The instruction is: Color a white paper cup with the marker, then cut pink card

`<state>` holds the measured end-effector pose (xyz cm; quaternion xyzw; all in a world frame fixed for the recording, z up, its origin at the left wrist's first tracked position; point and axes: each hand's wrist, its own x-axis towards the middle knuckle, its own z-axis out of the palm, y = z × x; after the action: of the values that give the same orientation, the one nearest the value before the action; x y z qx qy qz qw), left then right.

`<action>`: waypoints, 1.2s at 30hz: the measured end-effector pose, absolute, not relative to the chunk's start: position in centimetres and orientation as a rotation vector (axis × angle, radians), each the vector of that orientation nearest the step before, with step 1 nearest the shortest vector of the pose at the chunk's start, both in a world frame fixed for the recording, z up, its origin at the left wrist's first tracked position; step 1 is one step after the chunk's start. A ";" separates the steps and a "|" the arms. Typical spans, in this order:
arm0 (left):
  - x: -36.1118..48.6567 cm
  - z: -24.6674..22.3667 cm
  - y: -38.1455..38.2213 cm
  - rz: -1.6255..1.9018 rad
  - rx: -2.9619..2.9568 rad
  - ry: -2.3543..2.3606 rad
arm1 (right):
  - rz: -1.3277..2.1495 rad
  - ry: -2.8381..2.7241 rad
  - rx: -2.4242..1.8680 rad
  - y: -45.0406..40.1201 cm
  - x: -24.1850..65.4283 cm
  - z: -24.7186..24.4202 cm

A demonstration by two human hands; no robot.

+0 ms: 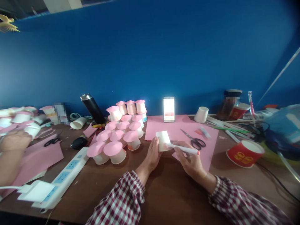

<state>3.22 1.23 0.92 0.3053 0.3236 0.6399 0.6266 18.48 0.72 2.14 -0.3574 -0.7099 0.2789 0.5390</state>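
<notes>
My left hand (pixel 153 156) is closed around a white paper cup (pixel 163 139), holding it tilted above the brown table. A white marker pen (pixel 185 149) with a reddish end is gripped in my right hand (pixel 191 159), its tip at the side of the cup. Just beyond my hands lies a large sheet of pink paper (pixel 154 125). Black-handled scissors (pixel 197 142) rest on it, beside some small markers (pixel 203 132). To the left stand several paper cups with pink cone tops (pixel 116 148), grouped close together.
A white power strip (pixel 67 175) lies at left, near a black thermos (pixel 93 109). Another person's hand (pixel 16 142) holds a cup at far left. A lit phone (pixel 169 109) leans on the blue partition. A red paper bowl (pixel 245 153) stands at right.
</notes>
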 end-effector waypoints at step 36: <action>3.2 1.2 1.0 1.406 0.934 0.821 | 0.687 -1.682 -0.884 0.9 18.5 2.0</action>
<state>3.21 1.02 1.23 0.4015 0.3527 0.6042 0.5911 18.49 0.89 2.00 -0.3707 -0.7052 0.2879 0.5314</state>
